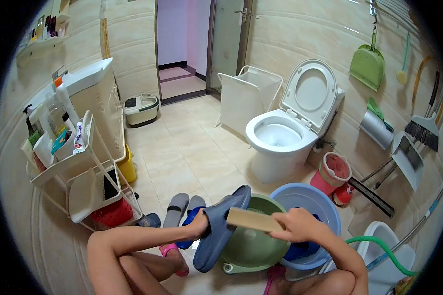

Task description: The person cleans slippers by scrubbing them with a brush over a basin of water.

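My left hand (198, 225) is inside the strap of a dark blue slipper (215, 246) and holds it tilted at the left edge of a green basin (255, 240). In my right hand (295, 225) is a flat, light brown brush (253, 220), its far end touching or close to the slipper's strap. The brush's underside is hidden. A blue basin (305, 196) stands to the right, with dark blue slippers (300, 250) in it. Grey slippers (176, 209) lie on the floor left of the green basin, beside a bright blue one (186, 243).
A toilet (275, 142) with its lid up stands beyond the basins, near a pink bin (331, 172). At left is a rack (59, 164) of bottles. A white stool (379, 241) and green hose (386, 246) are at right. Pink slippers are on my feet.
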A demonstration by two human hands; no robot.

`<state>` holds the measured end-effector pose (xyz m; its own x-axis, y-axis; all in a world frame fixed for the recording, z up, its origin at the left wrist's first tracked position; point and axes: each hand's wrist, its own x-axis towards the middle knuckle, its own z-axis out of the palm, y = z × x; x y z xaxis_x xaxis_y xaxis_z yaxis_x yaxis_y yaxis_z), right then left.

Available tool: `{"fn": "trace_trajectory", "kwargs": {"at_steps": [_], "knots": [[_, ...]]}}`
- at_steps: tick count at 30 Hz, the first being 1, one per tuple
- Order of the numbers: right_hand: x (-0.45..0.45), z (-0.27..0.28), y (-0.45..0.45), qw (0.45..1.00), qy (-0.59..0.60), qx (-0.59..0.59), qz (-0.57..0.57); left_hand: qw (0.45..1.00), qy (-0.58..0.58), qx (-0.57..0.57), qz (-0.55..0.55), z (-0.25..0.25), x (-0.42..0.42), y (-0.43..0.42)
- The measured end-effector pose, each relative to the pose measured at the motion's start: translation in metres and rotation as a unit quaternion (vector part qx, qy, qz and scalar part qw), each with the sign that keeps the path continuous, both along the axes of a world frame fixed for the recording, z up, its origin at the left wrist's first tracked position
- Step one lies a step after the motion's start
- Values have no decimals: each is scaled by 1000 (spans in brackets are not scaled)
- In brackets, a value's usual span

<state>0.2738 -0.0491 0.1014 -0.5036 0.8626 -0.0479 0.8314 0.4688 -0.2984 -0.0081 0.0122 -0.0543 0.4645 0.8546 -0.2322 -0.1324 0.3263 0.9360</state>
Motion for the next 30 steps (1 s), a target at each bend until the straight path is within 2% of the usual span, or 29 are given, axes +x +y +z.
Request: {"fn": "trace_trajectory", "kwargs": {"at_steps": [2, 4, 7, 11, 13, 14, 16, 18, 21, 24, 26, 29, 30], "knots": [[-3, -2, -3, 996, -25, -52, 74, 1000, 4, -26, 2, -4, 0, -2], [-2, -2, -2, 996, -32, -49, 72, 999, -3, -35, -16, -12, -1, 0], [7, -8, 8, 998, 0, 23, -53, 999, -23, -32, -13, 7, 7, 3], [4, -4, 6, 995, 0, 35, -97, 999, -37, -28, 8, 38, 14, -5], [-3, -4, 0, 999, 33, -23, 4, 998, -28, -38, 29, 36, 12, -11], [-5, -8, -2, 999, 31, -23, 5, 999, -28, -37, 23, 26, 9, -9], [-7, -14, -5, 991, 12, -83, 99, 999, -18, -45, 7, 4, 4, -4], [-7, -16, -5, 991, -2, -91, 98, 999, -14, -51, 0, -5, -1, -2], [6, -16, 2, 998, -15, 24, -51, 998, -12, -54, 0, -9, 0, -2], [3, -14, 1, 993, 14, 45, -110, 998, -25, -53, 0, -1, 7, 0], [0, -18, -2, 995, 38, 53, -82, 998, -42, -48, 1, 11, 12, -1], [-3, -24, -4, 995, 2, -55, 81, 998, -57, -41, -2, 28, 18, -3], [-6, -25, -5, 995, 2, -56, 81, 998, -56, -39, -1, 25, 17, -3]]}}
